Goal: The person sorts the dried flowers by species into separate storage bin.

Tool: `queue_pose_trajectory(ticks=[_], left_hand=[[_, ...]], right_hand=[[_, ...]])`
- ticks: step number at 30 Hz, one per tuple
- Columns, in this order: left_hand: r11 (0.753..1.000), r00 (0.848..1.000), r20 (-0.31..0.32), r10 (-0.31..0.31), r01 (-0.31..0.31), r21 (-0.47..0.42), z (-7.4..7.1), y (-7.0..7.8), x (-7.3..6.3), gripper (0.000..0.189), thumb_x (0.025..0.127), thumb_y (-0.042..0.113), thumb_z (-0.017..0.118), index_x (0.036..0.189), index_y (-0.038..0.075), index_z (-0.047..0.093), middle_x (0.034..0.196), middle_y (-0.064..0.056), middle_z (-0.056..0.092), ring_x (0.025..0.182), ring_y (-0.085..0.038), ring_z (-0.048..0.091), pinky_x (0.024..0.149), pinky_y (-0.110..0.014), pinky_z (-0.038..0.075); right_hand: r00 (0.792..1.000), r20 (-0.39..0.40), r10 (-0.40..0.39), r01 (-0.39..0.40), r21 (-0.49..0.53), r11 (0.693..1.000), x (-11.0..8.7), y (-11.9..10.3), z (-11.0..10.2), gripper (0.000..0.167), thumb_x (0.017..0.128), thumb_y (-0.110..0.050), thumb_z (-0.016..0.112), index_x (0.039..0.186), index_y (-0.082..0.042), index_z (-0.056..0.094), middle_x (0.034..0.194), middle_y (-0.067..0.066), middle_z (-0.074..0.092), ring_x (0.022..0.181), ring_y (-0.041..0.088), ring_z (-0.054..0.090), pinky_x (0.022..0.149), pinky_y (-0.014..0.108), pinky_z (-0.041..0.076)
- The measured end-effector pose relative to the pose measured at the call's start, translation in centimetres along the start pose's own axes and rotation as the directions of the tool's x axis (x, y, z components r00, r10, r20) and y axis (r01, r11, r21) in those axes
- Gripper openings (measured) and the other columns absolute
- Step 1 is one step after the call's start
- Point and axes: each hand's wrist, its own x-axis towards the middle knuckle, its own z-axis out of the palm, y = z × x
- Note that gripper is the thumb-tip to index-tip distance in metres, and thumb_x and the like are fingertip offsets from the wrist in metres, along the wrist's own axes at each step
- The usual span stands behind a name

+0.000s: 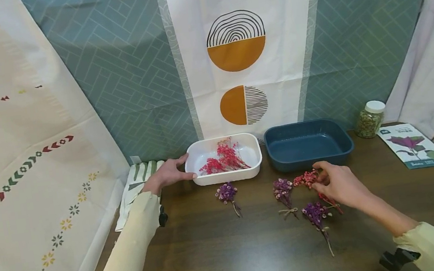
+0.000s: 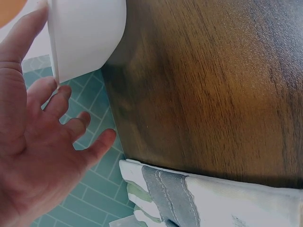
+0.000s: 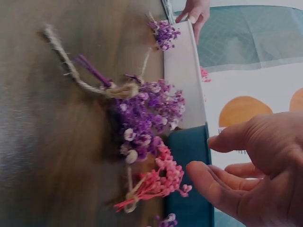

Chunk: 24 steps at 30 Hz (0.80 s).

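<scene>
My left hand (image 1: 168, 174) holds the left end of a white dish (image 1: 229, 177), its thumb on the front corner and fingers at the back. Pink dried flowers (image 1: 226, 155) lie inside the dish. Over by the blue dish (image 1: 310, 161), my right hand (image 1: 340, 183) hovers above a twine-tied bunch of pink dried flowers (image 3: 161, 177). A gap shows between its thumb and index finger in the right wrist view, with nothing pinched there. Purple dried flower bunches lie nearby: one in the middle (image 1: 283, 189), one lower right (image 1: 315, 214), another (image 1: 226, 193) before the white dish.
A folded striped cloth (image 1: 131, 191) lies left of the white dish. At the back right stand a glass jar (image 1: 369, 121) with a white lid and, beside it, a flat packet (image 1: 416, 147) with a flower picture. Fabric hangs behind the table (image 1: 217, 256).
</scene>
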Motion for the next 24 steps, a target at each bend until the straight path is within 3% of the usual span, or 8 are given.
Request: queue_pose_trajectory(ticks=[4,9,16,24], left_hand=[[1.000,1.000,0.000,0.004,-0.004,0.010,0.0,0.1,-0.1,0.100,0.082,0.046,0.080,0.158,0.011,0.025,0.159,-0.021,0.028,0.140,-0.038,0.034,0.110,-0.058,0.031],[1.000,1.000,-0.002,-0.001,0.001,0.005,0.0,0.1,-0.1,0.100,0.082,0.046,0.080,0.158,0.012,0.025,0.159,-0.021,0.030,0.139,-0.038,0.035,0.109,-0.059,0.032],[1.000,1.000,0.004,-0.015,0.015,0.000,0.0,0.1,-0.1,0.101,0.081,0.046,0.080,0.158,0.014,0.024,0.159,-0.022,0.029,0.139,-0.038,0.035,0.109,-0.059,0.032],[1.000,1.000,-0.001,-0.014,0.014,0.000,0.0,0.0,-0.2,0.100,0.081,0.046,0.080,0.158,0.013,0.025,0.159,-0.022,0.029,0.139,-0.037,0.035,0.110,-0.058,0.032]], right_hand=[[0.999,0.016,0.043,-0.044,0.012,0.999,-0.7,0.5,0.1,0.046,0.086,-0.005,0.075,0.124,0.012,0.055,0.085,0.010,0.070,0.064,0.016,0.064,0.060,0.041,0.054],[0.997,0.005,0.082,-0.082,-0.021,0.996,-1.2,1.0,0.2,0.049,0.084,-0.006,0.077,0.121,0.014,0.055,0.082,0.013,0.070,0.069,0.026,0.067,0.062,0.047,0.055],[0.996,-0.039,0.079,-0.081,-0.051,0.995,-1.8,1.5,0.6,0.048,0.080,-0.005,0.080,0.117,0.016,0.057,0.078,0.012,0.070,0.070,0.030,0.068,0.065,0.051,0.054],[0.996,-0.017,0.092,-0.093,-0.046,0.995,-2.1,1.9,1.1,0.050,0.079,-0.005,0.080,0.117,0.017,0.056,0.080,0.013,0.071,0.073,0.031,0.069,0.072,0.055,0.053]])
